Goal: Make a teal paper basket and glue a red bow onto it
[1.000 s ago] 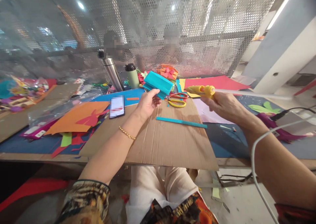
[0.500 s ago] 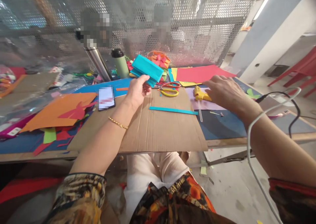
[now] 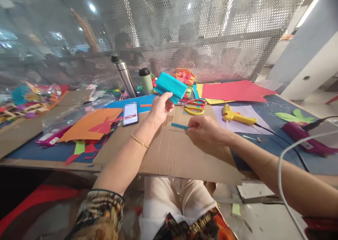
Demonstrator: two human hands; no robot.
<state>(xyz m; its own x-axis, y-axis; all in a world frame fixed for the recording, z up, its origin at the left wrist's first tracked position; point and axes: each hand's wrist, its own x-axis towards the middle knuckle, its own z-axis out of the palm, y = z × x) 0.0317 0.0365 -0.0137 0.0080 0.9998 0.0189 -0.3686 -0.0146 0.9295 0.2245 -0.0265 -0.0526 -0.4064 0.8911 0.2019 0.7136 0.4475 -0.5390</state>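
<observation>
Backdrop: grey perforated screen [image 3: 224, 39] is standing behind the blue tabletop [image 3: 317, 164].
Left hand [image 3: 161, 108]: is gripping a turquoise folded-paper piece [image 3: 171, 85], raised above the brown cardboard sheet [image 3: 169, 152].
Right hand [image 3: 203, 127]: is pinching a thin blue paper strip [image 3: 179, 125] by its right end.
Strip axis: is running left to right over the cardboard, its free end pointing leftward, below the turquoise piece.
Glue gun: yellow plastic glue gun [image 3: 243, 118] is lying right of both hands.

No lettering, brand, number or sign can be read. The screen of the phone [image 3: 130, 114], left of the middle, is pixelated beyond reading; the white patches on the purple object [image 3: 51, 137] farther left are too small and blurred to show any legible mark.
</observation>
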